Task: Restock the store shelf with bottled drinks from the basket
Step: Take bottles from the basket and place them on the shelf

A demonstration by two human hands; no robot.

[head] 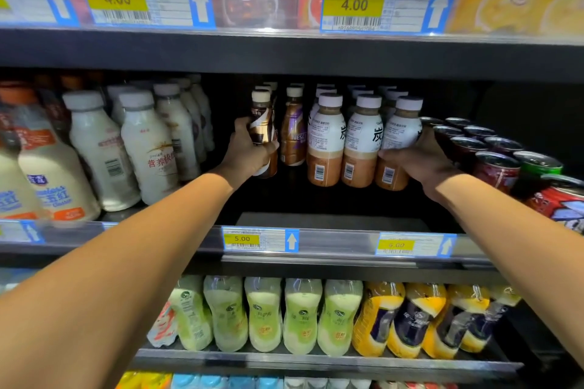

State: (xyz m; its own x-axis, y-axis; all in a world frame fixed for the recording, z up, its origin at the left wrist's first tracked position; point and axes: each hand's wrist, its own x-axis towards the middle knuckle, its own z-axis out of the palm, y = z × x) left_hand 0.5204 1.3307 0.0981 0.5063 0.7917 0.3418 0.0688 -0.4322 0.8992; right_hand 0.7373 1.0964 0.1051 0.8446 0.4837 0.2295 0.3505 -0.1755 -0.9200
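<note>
The left forearm (104, 275) and right forearm (518, 230) reached in over the shelf rail (335, 241). The left grip (248, 155) curled round an upright brown bottle (263, 126). The right grip (422, 164) clasped the rightmost white-labelled bottle (403, 136), just beside dark cans (496, 164).

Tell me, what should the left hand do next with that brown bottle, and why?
Probably set the brown bottle down upright and let go. The left hand grips it at the front of its row, beside the purple bottle, and bare shelf lies just in front. The right hand grips a white-labelled bottle further right, so that side looks occupied.
</note>
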